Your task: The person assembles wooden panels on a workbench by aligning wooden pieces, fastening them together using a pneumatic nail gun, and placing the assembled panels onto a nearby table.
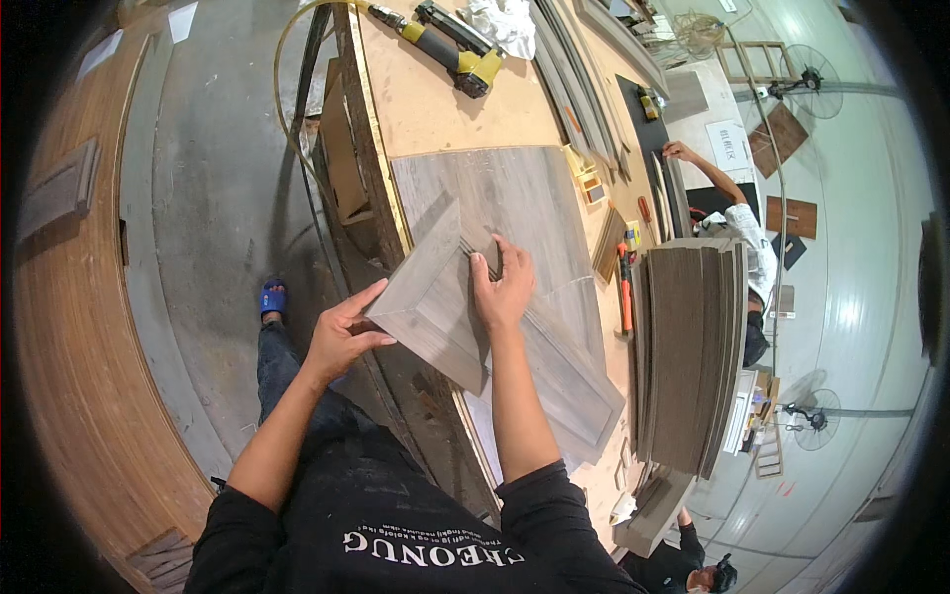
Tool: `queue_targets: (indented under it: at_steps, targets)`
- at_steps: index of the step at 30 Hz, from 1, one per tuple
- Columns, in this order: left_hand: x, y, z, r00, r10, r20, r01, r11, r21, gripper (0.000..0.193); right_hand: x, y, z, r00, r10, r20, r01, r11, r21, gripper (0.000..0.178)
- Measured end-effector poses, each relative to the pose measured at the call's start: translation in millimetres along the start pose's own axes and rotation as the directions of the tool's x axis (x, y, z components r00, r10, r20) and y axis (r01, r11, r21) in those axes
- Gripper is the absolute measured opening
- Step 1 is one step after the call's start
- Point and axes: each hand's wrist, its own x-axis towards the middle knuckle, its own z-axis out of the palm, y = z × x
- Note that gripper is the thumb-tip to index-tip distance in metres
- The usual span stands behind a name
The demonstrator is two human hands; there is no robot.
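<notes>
A grey wood-grain framed panel (424,309), like a small cabinet door, is held tilted over the near edge of the workbench. My left hand (339,339) pinches its left corner between thumb and fingers. At the panel's right-hand edge is my right hand (507,282), with thumb and fingers bent around it; dark grooves show beside the thumb. Beneath my right forearm lies another grey framed panel (579,391). A larger flat grey board (529,198) rests on the bench under both.
A yellow-and-black nail gun (450,54) with a hose lies at the bench's far end. Right of the panels are an orange-handled tool (624,287) and a tall stack of brown panels (690,356). One co-worker's arm (720,178) reaches in beyond; another person (683,564) is lower right.
</notes>
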Motion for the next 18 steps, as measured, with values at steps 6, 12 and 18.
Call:
queue_targets:
  at_steps: [6, 12, 18]
  targets:
    - [0.7, 0.1, 2.5, 1.000, -0.013, -0.023, 0.012, 0.999, -0.036, 0.072, 0.4, 4.2, 2.3, 1.000, 0.008, -0.003, -0.008, 1.000, 0.014, 0.040]
    - [-1.7, 2.9, -1.1, 0.999, -0.038, -0.010, 0.038, 0.998, -0.055, 0.070, -0.7, -2.1, -0.5, 0.998, 0.038, 0.047, -0.037, 0.999, -0.008, 0.043]
    - [-6.1, 21.4, -6.7, 0.997, -0.074, -0.033, 0.077, 0.993, 0.093, 0.067, -29.5, -18.7, -17.8, 0.994, -0.087, 0.064, 0.072, 0.976, 0.203, 0.066]
